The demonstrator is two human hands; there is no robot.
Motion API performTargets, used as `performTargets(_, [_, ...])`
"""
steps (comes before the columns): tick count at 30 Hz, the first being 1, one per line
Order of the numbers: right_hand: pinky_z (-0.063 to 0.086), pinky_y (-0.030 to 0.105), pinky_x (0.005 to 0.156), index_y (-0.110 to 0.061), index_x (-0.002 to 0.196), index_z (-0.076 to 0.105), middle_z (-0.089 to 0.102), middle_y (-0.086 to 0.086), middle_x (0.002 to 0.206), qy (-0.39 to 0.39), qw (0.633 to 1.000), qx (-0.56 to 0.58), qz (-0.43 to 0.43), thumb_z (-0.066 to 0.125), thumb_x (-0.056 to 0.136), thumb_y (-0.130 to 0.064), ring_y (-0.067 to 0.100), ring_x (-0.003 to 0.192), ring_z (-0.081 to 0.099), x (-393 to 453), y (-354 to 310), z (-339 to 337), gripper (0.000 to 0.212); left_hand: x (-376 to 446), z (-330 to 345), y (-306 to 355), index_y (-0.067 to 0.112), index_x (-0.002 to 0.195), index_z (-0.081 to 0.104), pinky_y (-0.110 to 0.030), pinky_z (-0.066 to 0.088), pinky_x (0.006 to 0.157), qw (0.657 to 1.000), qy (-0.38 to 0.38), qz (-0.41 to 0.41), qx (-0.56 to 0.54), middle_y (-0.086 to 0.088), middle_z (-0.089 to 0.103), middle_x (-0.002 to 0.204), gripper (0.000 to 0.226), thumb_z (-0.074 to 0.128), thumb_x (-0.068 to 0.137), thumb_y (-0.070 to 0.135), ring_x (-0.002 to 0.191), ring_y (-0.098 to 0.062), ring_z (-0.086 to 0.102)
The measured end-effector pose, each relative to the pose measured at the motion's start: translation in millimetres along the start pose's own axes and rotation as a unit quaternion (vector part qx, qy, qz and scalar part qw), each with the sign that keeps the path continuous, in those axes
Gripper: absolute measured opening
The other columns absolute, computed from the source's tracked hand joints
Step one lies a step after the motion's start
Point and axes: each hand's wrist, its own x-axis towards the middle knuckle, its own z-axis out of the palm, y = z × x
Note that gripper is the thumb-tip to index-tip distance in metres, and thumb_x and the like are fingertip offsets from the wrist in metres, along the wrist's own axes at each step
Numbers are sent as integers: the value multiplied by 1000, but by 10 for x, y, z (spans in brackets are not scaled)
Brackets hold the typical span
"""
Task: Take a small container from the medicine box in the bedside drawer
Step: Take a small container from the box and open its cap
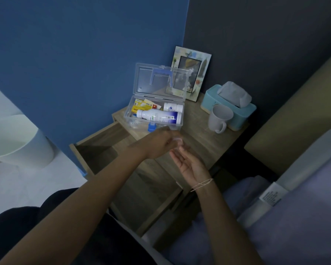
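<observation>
A clear plastic medicine box (130, 111) stands on the bedside table with its lid (161, 81) up. Inside lie a white bottle with a purple label (159, 115), a second white bottle (172, 107) and yellow packets (141, 107). Just in front of the box, my left hand (159, 143) holds a small pale container (177, 140) at its fingertips. My right hand (189, 163) is right beneath it, palm up with fingers spread. The open drawer (95, 148) is below and to the left of both hands.
A white mug (219, 118) and a teal tissue box (228, 104) stand on the table's right side, a picture frame (191, 73) leans on the wall behind. A white bin (17, 138) is at left. The bed (295, 217) lies at right.
</observation>
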Motion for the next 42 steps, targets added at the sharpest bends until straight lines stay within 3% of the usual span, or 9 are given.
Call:
performTargets(6, [56,32,86,-6,111,68,71,15,110,25,995,-88,-39,66,81,4,23,104,68,-4,17,29,32,39,66,-30,15,107,58,-25,38,65,999,3,-45,24,7,50,79,29,48,95,39,74,-11,50])
performTargets(10, [56,33,88,0,116,61,69,16,111,56,986,-150,-46,61,83,12,24,103,69,-15,44,67,35,62,127,-23,11,100,56,-30,42,67,994,27,-84,63,0,53,76,30,45,96,39,77,-19,57])
performTargets(14, [57,32,87,-9,102,69,72,8,103,101,967,-216,-86,65,81,9,21,99,68,6,73,59,28,82,114,-11,11,101,54,-28,39,65,993,66,-99,17,-3,60,78,28,48,95,38,73,-15,56])
performTargets(19, [52,18,71,-23,94,64,70,-2,98,200,888,-382,-161,74,72,8,11,91,67,10,92,-141,39,0,133,-95,9,107,50,-25,48,71,983,87,-115,-112,-2,66,90,29,63,88,28,78,-14,61])
performTargets(22, [55,28,82,-16,113,63,70,5,107,254,854,-421,-168,71,76,4,17,98,67,2,163,-301,43,-66,254,-173,9,107,51,-27,52,77,978,91,-114,-149,-8,67,97,27,66,86,16,84,-16,64])
performTargets(25, [51,45,96,-8,116,65,68,13,113,286,779,-524,-191,67,80,-1,26,108,63,-3,253,-390,36,-90,437,-258,8,109,59,-30,53,84,978,87,-112,-156,-7,68,104,24,65,86,14,92,-18,64])
performTargets(30, [47,43,96,-8,109,65,67,11,111,285,703,-614,-217,68,79,-6,29,109,58,8,371,-407,30,-81,735,-356,8,105,65,-21,49,80,969,80,-156,-176,-8,70,104,29,73,77,8,94,-19,65])
performTargets(33, [41,30,91,-10,105,67,64,11,110,285,665,-654,-223,69,81,-15,28,107,56,24,368,-460,24,-56,861,-385,8,100,68,-25,48,81,970,84,-162,-158,-10,68,103,29,77,73,11,96,-22,64])
performTargets(42, [36,26,91,-13,109,68,60,7,110,287,645,-677,-209,76,76,-18,26,107,55,21,339,-469,34,25,956,-444,11,108,70,-15,34,72,986,74,-137,-68,-15,60,101,31,72,77,13,92,-26,59])
